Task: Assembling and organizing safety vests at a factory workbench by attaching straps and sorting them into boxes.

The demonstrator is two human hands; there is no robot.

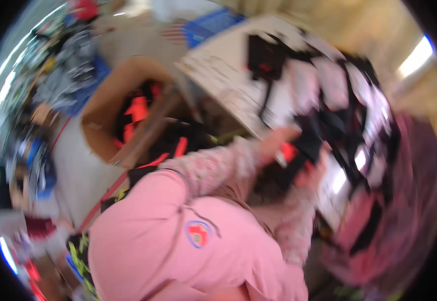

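Both my hands are at the near edge of a white table (223, 78), blurred by motion. Between them is a black fabric piece (309, 136) with a bright red-orange patch. My left hand (279, 140) closes on its left side, and my right hand (310, 173) grips it from the near right side. The fingers are smeared, and the piece's exact kind cannot be made out. Beyond it on the table lie several pale, clear-wrapped packs (333, 83) among black straps and cloth. A separate black piece (266, 55) lies farther left.
An open cardboard box (100, 108) left of the table holds black and red-orange pieces. A large pinkish translucent bag (399, 226) stands at the right. Heaped materials (73, 70) line the far left, and a blue crate (211, 26) sits behind the table.
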